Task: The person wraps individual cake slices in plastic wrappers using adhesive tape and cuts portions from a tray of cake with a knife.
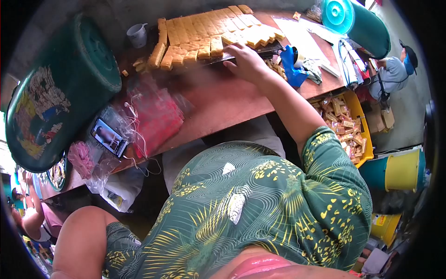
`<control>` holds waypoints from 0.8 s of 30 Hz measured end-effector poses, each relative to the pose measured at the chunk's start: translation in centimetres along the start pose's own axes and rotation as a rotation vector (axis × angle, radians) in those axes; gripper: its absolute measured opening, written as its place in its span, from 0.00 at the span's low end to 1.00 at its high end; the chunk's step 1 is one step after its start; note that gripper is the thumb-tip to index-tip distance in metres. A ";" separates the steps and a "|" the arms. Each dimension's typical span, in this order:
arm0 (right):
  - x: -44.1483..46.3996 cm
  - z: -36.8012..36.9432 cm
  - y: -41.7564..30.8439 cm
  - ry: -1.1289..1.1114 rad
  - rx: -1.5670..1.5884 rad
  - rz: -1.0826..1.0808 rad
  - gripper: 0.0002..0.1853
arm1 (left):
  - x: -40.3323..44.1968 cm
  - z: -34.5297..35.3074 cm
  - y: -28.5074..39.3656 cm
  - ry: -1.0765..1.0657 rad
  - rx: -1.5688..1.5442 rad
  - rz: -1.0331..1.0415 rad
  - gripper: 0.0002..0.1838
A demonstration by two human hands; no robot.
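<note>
My right hand [245,61] reaches across the table to the front edge of a dark tray [274,48]. Its fingertips rest by the cut cake bars [216,46], and the thumb sits apart below them. Golden-brown bars lie in close rows over the tray, with a few standing along its left end. No bar is visibly lifted in the hand. My left arm [83,232] drops out at the lower left, so the left hand is out of sight.
A blue tape dispenser [292,65] stands right of the tray. Wrapped bars fill a yellow crate [360,118]. Clear plastic bags [158,116], a phone [109,136] with earphones and a big green tub [55,93] are at left. Other people [392,74] are at both sides.
</note>
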State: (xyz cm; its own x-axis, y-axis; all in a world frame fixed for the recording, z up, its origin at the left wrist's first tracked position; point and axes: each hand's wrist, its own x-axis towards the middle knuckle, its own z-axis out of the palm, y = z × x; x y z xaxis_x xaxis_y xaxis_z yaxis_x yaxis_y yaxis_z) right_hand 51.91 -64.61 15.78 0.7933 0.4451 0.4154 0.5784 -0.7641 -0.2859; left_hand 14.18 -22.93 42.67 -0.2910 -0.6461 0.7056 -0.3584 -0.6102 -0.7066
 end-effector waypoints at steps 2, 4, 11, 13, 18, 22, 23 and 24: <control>2.7 -0.2 -0.9 -0.080 -0.119 0.059 0.26 | -0.4 0.4 -0.1 0.001 -0.007 -0.009 0.22; 5.0 0.4 -1.0 -0.154 -0.216 0.097 0.31 | -1.0 0.7 -0.3 -0.002 -0.008 -0.012 0.23; 7.8 2.4 -0.9 -0.273 -0.405 0.271 0.40 | -2.5 2.5 -0.7 0.001 -0.018 -0.017 0.25; 7.8 1.9 -2.2 -0.278 -0.391 0.313 0.38 | -2.8 2.9 -1.0 0.015 -0.025 -0.017 0.26; 7.8 2.8 -1.1 -0.202 -0.336 0.349 0.34 | -4.3 3.7 -1.6 0.055 -0.050 -0.045 0.28; 4.9 0.1 -1.9 -0.006 0.014 0.487 0.35 | -5.6 3.9 -2.0 0.087 -0.085 -0.068 0.30; 3.8 -0.9 -2.1 0.070 0.188 0.561 0.36 | -5.7 3.7 -1.9 0.097 -0.086 -0.067 0.30; 2.6 -1.3 -1.5 0.101 0.309 0.610 0.36 | -6.0 3.6 -1.9 0.104 -0.089 -0.073 0.31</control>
State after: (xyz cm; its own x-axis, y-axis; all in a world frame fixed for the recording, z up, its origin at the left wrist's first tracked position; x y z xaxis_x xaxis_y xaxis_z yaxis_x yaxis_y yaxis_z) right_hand 52.91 -62.93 18.40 0.9811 -0.0790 0.1767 0.0744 -0.6889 -0.7210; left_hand 19.82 -19.51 39.58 -0.3500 -0.5477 0.7599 -0.4583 -0.6074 -0.6489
